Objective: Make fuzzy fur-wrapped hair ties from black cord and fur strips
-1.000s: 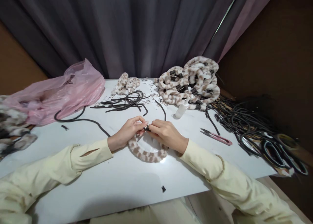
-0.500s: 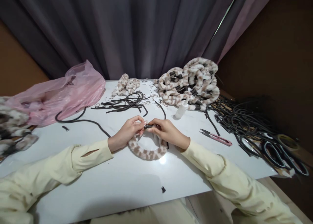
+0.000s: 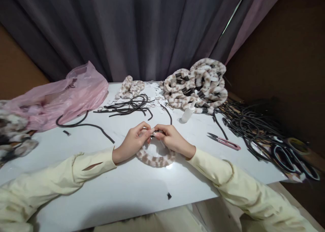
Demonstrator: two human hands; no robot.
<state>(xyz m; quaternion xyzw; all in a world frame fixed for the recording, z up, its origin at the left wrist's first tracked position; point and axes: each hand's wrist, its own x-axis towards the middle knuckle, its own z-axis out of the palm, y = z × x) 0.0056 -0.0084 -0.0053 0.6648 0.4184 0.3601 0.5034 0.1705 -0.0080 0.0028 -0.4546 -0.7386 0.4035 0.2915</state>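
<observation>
A fluffy white ring with brown patches (image 3: 155, 161) hangs or rests just below my hands, in the middle of the table. My left hand (image 3: 134, 141) is closed, thumb and forefinger pinching at the ring's dark joint. From the other side my right hand (image 3: 175, 140) is closed on the same dark part, its fingertips touching those of the left. Only a sliver of the dark joint (image 3: 152, 135) shows between the fingers; the rest is hidden. A short length of black cord (image 3: 167, 113) lies just beyond my right hand.
Fluffy rings (image 3: 195, 86) are piled at the back right, beside a small clear bottle (image 3: 188, 113). Pink-handled thread snips (image 3: 224, 141) and a heap of black cords (image 3: 243, 120) lie right. More cords (image 3: 132, 105) and a pink plastic bag (image 3: 83, 90) are left.
My fingertips have drawn together over the dark joint, hiding most of it. The fluffy ring has shifted slightly right between my hands.
</observation>
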